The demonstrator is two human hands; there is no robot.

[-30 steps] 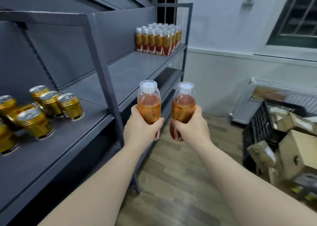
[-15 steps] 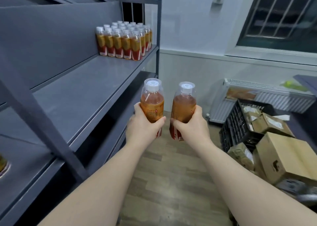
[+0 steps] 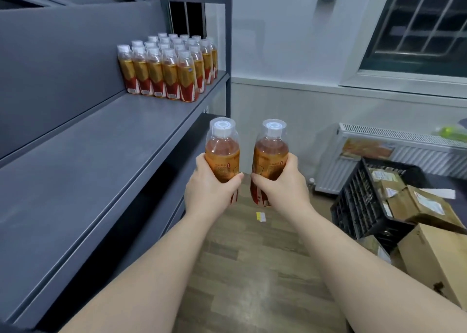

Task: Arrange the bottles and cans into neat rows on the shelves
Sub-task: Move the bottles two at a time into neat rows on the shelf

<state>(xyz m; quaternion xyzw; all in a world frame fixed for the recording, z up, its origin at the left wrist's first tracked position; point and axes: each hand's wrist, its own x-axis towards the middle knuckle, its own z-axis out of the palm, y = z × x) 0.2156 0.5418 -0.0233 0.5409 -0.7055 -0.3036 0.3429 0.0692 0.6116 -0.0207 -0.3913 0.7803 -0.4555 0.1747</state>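
Note:
My left hand point(image 3: 211, 188) grips an upright orange drink bottle point(image 3: 222, 150) with a white cap. My right hand point(image 3: 283, 186) grips a second, matching bottle point(image 3: 271, 150) just beside it. Both bottles hang in the air in front of the grey metal shelf point(image 3: 101, 150), a little past its front edge. At the far end of that shelf, several identical bottles point(image 3: 169, 67) stand in tight rows against the back panel.
A black plastic crate point(image 3: 361, 204) with packages and several cardboard boxes point(image 3: 434, 259) crowd the floor at right. A white radiator point(image 3: 404, 143) runs under the window. A lower shelf point(image 3: 177, 161) sits beneath. A small yellow scrap point(image 3: 260, 216) lies on the wooden floor.
My view has swung along the shelf towards its far end: the gold cans have dropped out of sight at left and the bottle rows look nearer. Both hands keep hold of their bottles.

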